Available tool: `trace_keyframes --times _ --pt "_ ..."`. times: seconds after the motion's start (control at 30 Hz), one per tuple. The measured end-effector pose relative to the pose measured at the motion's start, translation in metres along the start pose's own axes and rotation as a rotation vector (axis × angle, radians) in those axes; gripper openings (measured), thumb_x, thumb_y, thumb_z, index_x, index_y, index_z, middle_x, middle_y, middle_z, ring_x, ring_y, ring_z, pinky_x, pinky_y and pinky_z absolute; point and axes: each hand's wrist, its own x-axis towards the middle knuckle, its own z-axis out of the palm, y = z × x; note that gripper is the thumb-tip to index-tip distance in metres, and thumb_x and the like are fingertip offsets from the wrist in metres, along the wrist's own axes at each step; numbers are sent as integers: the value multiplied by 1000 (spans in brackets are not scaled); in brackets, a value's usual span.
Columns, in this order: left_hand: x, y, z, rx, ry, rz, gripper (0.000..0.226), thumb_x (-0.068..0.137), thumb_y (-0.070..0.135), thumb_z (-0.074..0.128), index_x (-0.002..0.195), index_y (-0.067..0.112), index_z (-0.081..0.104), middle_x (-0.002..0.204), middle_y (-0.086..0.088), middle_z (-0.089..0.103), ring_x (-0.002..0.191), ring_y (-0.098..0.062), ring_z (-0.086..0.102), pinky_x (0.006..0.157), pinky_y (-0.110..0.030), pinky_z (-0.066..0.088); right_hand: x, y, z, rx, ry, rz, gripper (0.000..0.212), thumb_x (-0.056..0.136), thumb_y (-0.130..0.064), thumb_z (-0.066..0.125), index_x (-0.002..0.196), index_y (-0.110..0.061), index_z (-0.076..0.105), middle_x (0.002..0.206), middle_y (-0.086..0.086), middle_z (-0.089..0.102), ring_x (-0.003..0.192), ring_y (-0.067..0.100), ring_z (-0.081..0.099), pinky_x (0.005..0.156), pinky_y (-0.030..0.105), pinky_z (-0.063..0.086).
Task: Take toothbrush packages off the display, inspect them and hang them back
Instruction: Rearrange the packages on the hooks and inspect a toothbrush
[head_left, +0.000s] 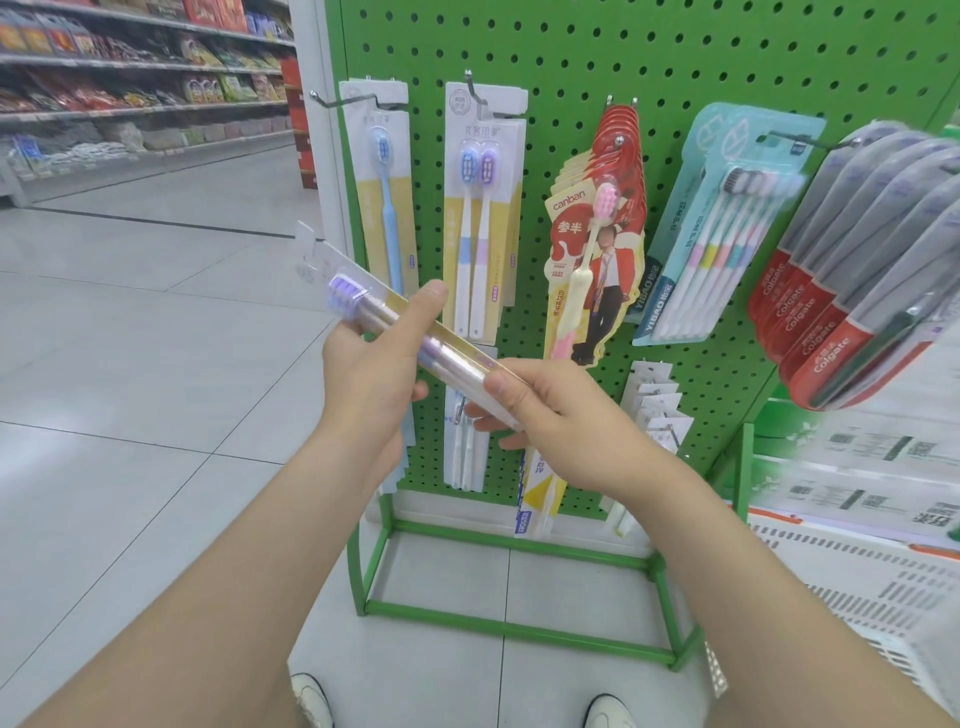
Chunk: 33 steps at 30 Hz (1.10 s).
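Note:
I hold a toothbrush package (358, 296) with purple bristles in front of the green pegboard display (571, 62), tilted so its hanger end points up and to the left. My left hand (379, 364) grips its middle, thumb on top. My right hand (540, 415) pinches its lower end. On the hooks hang a single blue toothbrush pack (387, 182), a twin pack (480, 208), red canban packs (597, 249), a multi-brush pack (727, 223) and Colgate packs (852, 270).
More packs (540, 493) hang low on the board behind my hands. The green stand frame (509, 629) rests on the tiled floor by my shoes. A white basket (857, 587) is at the right. Stocked shelves (130, 88) line the aisle at the left.

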Motion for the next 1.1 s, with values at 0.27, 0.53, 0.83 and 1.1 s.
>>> trace_keyframes --times 0.27,0.53,0.83,1.1 --pt "-2 -3 1 -100 -79 -41 35 91 38 82 107 8 74 89 -5 78 82 -24 78 78 -42 65 -2 -3 -8 288 -26 62 22 111 -24 54 116 -14 73 100 21 80 85 27 78 72 38 65" --pt "-12 -2 7 31 -84 36 30 96 44 77 108 17 74 100 -8 82 96 -29 80 92 -55 64 2 -1 -5 309 -1 28 21 106 -33 65 124 -28 75 89 29 75 83 36 72 89 45 55" --pt "-11 3 11 48 -53 -13 49 114 54 35 107 23 73 106 -6 82 106 -30 77 105 -53 58 -1 -2 -12 260 -104 198 15 91 -23 70 95 -9 70 82 6 70 70 26 59 67 38 45" --pt "-19 4 11 88 -218 30 31 110 30 55 99 16 81 104 -9 82 102 -33 76 107 -59 54 4 0 1 322 200 -15 16 105 -22 67 121 -25 71 92 29 76 73 48 68 76 54 61"
